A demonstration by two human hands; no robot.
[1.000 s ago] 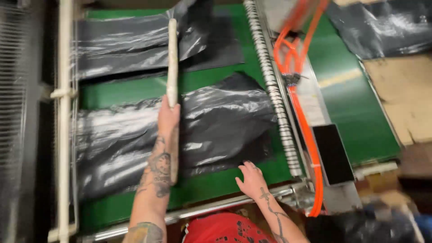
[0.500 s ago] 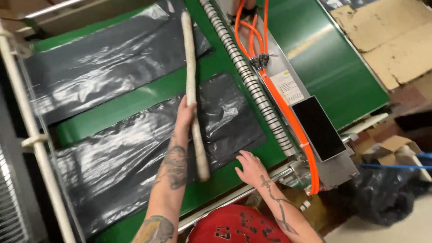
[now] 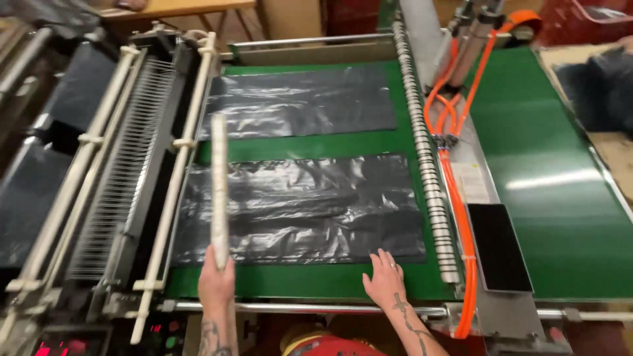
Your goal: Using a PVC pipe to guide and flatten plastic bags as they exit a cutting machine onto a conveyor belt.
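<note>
Spanning green belt (image 3: 316, 280): black plastic sheets (image 3: 303, 207)

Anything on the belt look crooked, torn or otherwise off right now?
Nothing torn or spilled. The nearer black plastic sheet is wrinkled and lies slightly askew on the green belt; the farther sheet lies flatter. The left hand holds a pale rod.

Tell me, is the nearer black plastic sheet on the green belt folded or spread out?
Spread out: the black plastic sheet lies flat, wrinkled, on the green belt.
</note>
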